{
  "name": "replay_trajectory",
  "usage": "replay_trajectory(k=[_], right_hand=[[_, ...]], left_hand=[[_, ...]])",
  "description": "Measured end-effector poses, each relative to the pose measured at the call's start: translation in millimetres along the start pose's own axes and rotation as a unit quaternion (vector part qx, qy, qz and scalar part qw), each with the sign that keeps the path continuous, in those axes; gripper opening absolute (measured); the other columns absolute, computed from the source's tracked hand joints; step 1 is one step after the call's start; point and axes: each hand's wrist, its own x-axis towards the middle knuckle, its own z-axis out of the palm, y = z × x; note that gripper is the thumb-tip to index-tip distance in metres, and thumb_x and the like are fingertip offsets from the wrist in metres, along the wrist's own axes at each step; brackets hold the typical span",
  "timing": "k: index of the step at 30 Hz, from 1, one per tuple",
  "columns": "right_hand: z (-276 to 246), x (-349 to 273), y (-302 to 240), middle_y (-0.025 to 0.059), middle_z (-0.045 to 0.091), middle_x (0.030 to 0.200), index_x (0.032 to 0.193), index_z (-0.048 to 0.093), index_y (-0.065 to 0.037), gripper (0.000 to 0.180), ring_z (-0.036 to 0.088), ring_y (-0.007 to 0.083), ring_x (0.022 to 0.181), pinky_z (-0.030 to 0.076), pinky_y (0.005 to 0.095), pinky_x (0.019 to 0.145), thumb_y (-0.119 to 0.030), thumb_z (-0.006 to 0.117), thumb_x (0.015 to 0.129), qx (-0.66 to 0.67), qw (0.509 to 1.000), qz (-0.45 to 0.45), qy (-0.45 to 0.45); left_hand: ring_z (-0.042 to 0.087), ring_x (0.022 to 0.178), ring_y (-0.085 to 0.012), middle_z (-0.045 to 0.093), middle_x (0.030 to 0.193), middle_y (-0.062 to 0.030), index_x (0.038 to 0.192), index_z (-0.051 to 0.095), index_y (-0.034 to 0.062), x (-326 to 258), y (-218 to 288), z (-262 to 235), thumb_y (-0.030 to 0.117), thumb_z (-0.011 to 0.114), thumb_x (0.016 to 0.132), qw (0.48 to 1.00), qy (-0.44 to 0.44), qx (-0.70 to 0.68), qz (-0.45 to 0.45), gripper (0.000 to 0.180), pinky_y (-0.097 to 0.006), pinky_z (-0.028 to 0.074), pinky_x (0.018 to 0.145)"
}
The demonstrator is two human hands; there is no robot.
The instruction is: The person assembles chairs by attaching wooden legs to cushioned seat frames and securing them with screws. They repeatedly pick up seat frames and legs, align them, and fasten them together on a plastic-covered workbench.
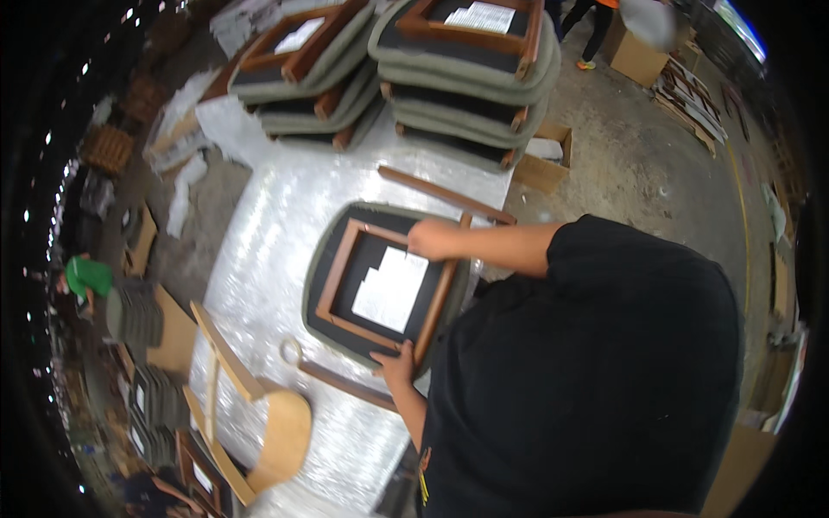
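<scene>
An upside-down chair seat pad (321, 250) with a grey-green edge and black underside lies on the table. A brown wooden frame (338, 269) sits on it around a white paper sheet (390, 289). Along the side nearest me, a rounded wooden bar (439, 306) crosses the pad. My right hand (434, 239) is closed at the frame's upper rail; whatever its fingers hold is hidden. My left hand (396, 366) rests at the lower corner, by the bar's end, thumb and forefinger spread. Loose wooden strips lie above (445, 195) and below (350, 385) the pad.
Plastic wrap covers the table (259, 250). Stacked seat pads (466, 82) stand at its far side. A tape ring (291, 351) and a pale wooden chair part (281, 432) lie lower left. An open cardboard box (546, 160) stands beyond; a person in green (88, 276) is at left.
</scene>
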Motion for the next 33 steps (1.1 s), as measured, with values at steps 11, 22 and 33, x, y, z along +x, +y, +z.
replay_trajectory(k=[11, 22, 33], right_hand=[[-33, -34, 13, 0.0193, 0.074, 0.092, 0.093, 0.076, -0.009, 0.024, 0.07, 0.0415, 0.092, 0.055, 0.052, 0.081, -0.029, 0.064, 0.094, 0.01, 0.984, 0.177, -0.001], [-30, -39, 24, 0.02, 0.073, 0.091, 0.091, 0.074, -0.007, 0.025, 0.07, 0.0427, 0.091, 0.055, 0.0565, 0.078, -0.028, 0.062, 0.095, -0.04, 0.993, 0.105, -0.029], [-28, -13, 6, 0.017, 0.076, 0.08, 0.087, 0.078, -0.005, 0.031, 0.074, 0.0296, 0.066, 0.06, 0.0441, 0.062, -0.028, 0.059, 0.098, -0.089, 0.96, 0.156, -0.217]], left_hand=[[0.047, 0.137, -0.0597, 0.01, 0.158, -0.0525, 0.167, 0.008, 0.0036, -3, 17, -6, 0.055, 0.073, 0.079, 0.998, -0.001, 0.051, -0.022, 0.121, -0.05, 0.042, 0.117], [0.049, 0.136, -0.0543, 0.041, 0.15, -0.0391, 0.146, 0.051, -0.0004, -8, 27, 15, 0.025, 0.068, 0.09, 0.916, 0.292, -0.016, 0.273, 0.064, -0.053, 0.039, 0.117], [0.07, 0.101, -0.044, 0.073, 0.108, -0.0235, 0.141, 0.06, 0.0177, 17, 192, 76, 0.031, 0.064, 0.096, 0.871, -0.033, -0.097, 0.481, 0.048, -0.054, 0.055, 0.088]])
